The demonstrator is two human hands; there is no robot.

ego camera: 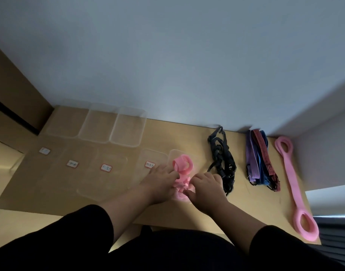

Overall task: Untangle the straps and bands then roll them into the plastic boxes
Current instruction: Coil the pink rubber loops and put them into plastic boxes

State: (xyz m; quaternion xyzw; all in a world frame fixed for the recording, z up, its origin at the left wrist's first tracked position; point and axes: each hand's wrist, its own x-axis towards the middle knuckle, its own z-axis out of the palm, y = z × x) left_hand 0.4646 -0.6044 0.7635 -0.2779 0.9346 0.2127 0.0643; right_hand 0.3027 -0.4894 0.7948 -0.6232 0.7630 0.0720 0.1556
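A tan worktop [167,132] meets a pale wall [187,55]; the left hand [160,178] and right hand [206,186] both pinch the pink band [182,165] over a box [175,153].

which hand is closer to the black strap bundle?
Right. The right hand sits just beside the black strap bundle, at its near-left end, fingers on the pink band. The left hand is farther off, on the other side of that pink band.

Black sleeves [85,227] to the elbows, bare forearms, no rings or watch visible; black clothing below.
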